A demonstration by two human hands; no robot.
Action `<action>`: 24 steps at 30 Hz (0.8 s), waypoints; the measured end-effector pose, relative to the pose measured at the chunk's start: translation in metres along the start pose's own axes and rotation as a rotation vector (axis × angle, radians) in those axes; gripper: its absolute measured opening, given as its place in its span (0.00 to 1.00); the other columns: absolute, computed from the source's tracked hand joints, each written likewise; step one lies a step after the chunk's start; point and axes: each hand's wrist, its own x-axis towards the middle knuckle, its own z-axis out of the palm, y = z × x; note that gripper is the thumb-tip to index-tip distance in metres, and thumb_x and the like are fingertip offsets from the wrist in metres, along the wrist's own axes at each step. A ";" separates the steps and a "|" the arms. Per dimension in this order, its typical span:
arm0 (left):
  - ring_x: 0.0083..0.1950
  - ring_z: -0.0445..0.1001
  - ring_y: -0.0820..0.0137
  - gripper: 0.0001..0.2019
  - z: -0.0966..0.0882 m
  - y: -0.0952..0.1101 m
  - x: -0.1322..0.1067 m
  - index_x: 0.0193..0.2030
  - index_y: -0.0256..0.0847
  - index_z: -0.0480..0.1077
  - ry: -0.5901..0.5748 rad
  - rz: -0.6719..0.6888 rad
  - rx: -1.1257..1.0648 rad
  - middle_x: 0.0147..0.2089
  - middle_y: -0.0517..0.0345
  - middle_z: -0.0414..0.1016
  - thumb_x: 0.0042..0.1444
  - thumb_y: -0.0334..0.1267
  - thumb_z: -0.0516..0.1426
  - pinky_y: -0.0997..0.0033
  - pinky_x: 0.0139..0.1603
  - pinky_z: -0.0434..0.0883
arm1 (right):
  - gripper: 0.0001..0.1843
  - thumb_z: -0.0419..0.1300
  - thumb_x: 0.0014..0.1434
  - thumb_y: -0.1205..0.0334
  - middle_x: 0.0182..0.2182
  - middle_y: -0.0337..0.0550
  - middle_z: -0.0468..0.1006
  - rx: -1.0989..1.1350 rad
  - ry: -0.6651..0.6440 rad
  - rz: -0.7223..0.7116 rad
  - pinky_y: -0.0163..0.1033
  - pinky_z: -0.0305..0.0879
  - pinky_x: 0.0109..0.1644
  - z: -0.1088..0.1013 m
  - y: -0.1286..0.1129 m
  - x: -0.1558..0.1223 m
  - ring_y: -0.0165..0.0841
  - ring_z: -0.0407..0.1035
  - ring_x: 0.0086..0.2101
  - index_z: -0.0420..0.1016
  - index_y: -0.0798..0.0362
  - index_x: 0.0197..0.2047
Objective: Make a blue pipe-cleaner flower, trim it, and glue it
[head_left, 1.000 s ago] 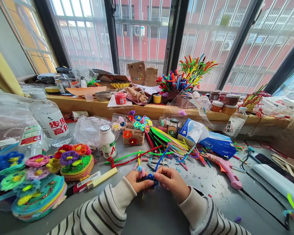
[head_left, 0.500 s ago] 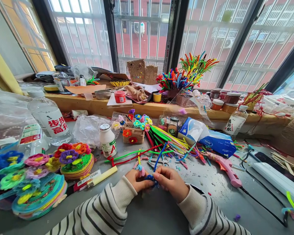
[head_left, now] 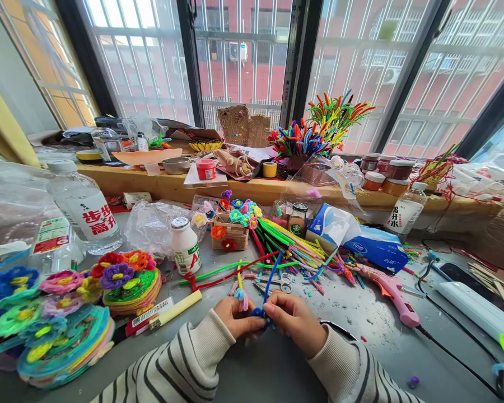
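Note:
My left hand [head_left: 234, 316] and my right hand [head_left: 296, 322] meet low in the middle of the grey table, both pinched on a blue pipe cleaner [head_left: 271, 278]. Its coiled end sits between my fingertips and its free end sticks up and away from me. A small pink and yellow pipe-cleaner piece [head_left: 241, 294] stands just above my left fingers. Scissors [head_left: 283, 282] lie right behind my hands.
A pile of coloured pipe cleaners [head_left: 294, 243] lies behind the scissors, next to a small basket of flowers [head_left: 230, 226]. Stacked pipe-cleaner flower discs [head_left: 67, 330] fill the left. A pink glue gun [head_left: 392, 294], tissue pack [head_left: 372, 246], small white bottle [head_left: 185, 246] and water bottle [head_left: 84, 207] stand around.
The free end of the blue pipe cleaner has swung slightly left and more upright. My hands stay together at the same spot.

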 end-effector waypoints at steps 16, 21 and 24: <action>0.22 0.69 0.71 0.18 0.000 0.001 0.007 0.23 0.31 0.67 0.118 -0.052 -0.151 0.18 0.58 0.69 0.26 0.45 0.60 0.71 0.26 0.66 | 0.13 0.52 0.47 0.54 0.22 0.37 0.61 -0.322 0.175 -0.160 0.30 0.52 0.22 -0.005 -0.002 0.001 0.23 0.55 0.20 0.64 0.56 0.24; 0.20 0.68 0.72 0.20 0.000 0.005 0.007 0.21 0.31 0.68 0.168 -0.072 -0.169 0.18 0.57 0.69 0.27 0.50 0.58 0.72 0.23 0.66 | 0.10 0.50 0.50 0.57 0.22 0.38 0.61 -0.481 0.215 -0.228 0.31 0.53 0.24 -0.005 -0.001 -0.001 0.25 0.56 0.22 0.64 0.56 0.25; 0.21 0.67 0.73 0.19 0.000 0.006 0.006 0.21 0.32 0.69 0.239 -0.036 -0.154 0.16 0.60 0.68 0.25 0.48 0.59 0.73 0.22 0.65 | 0.09 0.51 0.50 0.59 0.22 0.38 0.61 -0.568 0.206 -0.258 0.31 0.52 0.24 -0.004 -0.003 -0.002 0.26 0.56 0.22 0.64 0.55 0.24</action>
